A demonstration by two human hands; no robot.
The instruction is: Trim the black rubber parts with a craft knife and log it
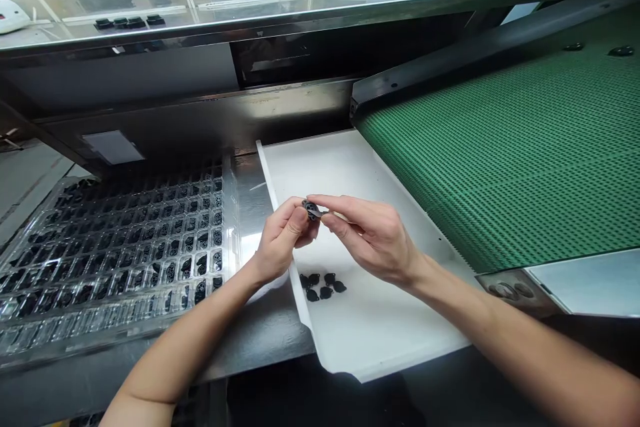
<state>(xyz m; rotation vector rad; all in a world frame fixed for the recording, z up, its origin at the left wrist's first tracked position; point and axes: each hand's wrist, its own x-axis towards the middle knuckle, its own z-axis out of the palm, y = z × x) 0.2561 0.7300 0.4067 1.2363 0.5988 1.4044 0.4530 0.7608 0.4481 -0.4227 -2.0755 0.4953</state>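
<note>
Between its thumb and fingers, my left hand point(284, 233) grips a small round black plastic part point(311, 208) with openings in its face. From the right, my right hand point(373, 233) meets it, with the index fingertip at the part's upper edge and the thumb lower down. A thin greyish sliver point(316, 213) shows between the part and the right thumb; what it is I cannot make out. Both hands are above a white tray board point(385, 327). Several similar flat black parts point(326, 292) lie on that board, just below my hands.
Left of the board stands a clear compartment tray point(227, 213) filled with black parts. A green conveyor belt point(525, 147) runs along the right, carrying black pieces point(621, 51) at its far end. More black parts point(136, 23) sit on the metal shelf point(280, 20) at the back.
</note>
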